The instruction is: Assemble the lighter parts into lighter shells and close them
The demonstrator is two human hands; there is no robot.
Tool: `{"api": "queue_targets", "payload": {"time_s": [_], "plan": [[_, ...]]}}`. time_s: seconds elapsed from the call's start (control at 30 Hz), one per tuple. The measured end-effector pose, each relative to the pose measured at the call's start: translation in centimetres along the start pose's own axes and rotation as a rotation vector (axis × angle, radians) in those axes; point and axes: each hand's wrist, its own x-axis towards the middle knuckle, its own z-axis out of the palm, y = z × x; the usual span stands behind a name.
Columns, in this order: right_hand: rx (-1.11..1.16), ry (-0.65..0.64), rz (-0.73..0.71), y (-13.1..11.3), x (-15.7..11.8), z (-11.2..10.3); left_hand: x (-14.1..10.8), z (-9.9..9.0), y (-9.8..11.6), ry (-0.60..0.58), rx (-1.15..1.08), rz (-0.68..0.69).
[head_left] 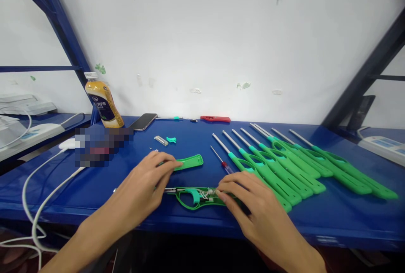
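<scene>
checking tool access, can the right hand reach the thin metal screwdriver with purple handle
Probably yes: the screwdriver lies just beyond the right hand, nothing visible between, though that hand touches the opened green plastic lighter.

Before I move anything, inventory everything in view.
lighters: eight, green, right
opened lighter: one, green, front centre
half-shell: one, green, mid-table
screwdriver: one, red-handled, centre
clear part: one, transparent, mid-table
teal part: one, teal, mid-table
red casing: one, red, near wall
slim pieces: two, mixed colours, near wall
phone: one, dark, back left
bottle: one, yellow, back left
cables: several, white, left
devices: several, white, outer sides
blurred patch: one, unclear, left
table: one, blue, centre
frame posts: several, blue, sides
wall: one, white, behind
left hand: one, near half-shell
right hand: one, on opened lighter
</scene>
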Motion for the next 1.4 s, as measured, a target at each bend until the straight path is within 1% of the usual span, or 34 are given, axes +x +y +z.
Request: {"api": "queue_targets", "payload": {"time_s": [0.1,0.17,0.23,0.3,0.53,0.73,1.0,1.17,1.23,1.3,1.4], "plan": [[0.004,-0.008,-0.004,-0.1,0.0,-0.1,0.6,-0.1,-2.3,-0.062,0.073,-0.140],[0.005,-0.009,-0.006,-0.1,0.0,-0.1,0.8,-0.1,-3.4,-0.108,0.095,-0.200],[0.001,-0.006,-0.003,-0.1,0.0,-0.1,0.9,-0.3,-4.1,-0.144,0.094,-0.231],[-0.004,-0.004,0.000,-0.1,0.0,-0.1,0.9,-0.4,-4.3,-0.171,0.076,-0.250],[-0.010,-0.010,-0.003,0.0,0.0,-0.1,1.3,-0.4,-4.0,-0.178,0.037,-0.312],[-0.016,-0.006,-0.013,0.1,0.0,0.0,1.3,-0.2,-4.1,-0.199,-0.003,-0.303],[-0.057,0.042,0.012,0.0,-0.1,0.0,1.7,-0.4,-3.4,-0.128,-0.090,-0.303],[-0.072,0.038,0.048,0.0,-0.2,0.0,1.9,-1.0,-2.4,-0.081,-0.141,-0.308],[-0.074,0.038,0.071,0.0,-0.3,-0.1,1.8,-1.3,-2.0,-0.051,-0.200,-0.327],[-0.075,0.047,0.087,0.0,-0.4,-0.1,1.6,-1.5,-1.6,-0.039,-0.306,-0.363],[-0.077,0.061,0.099,0.0,-0.5,-0.3,1.3,-2.0,-1.1,-0.093,-0.552,-0.431]]}}
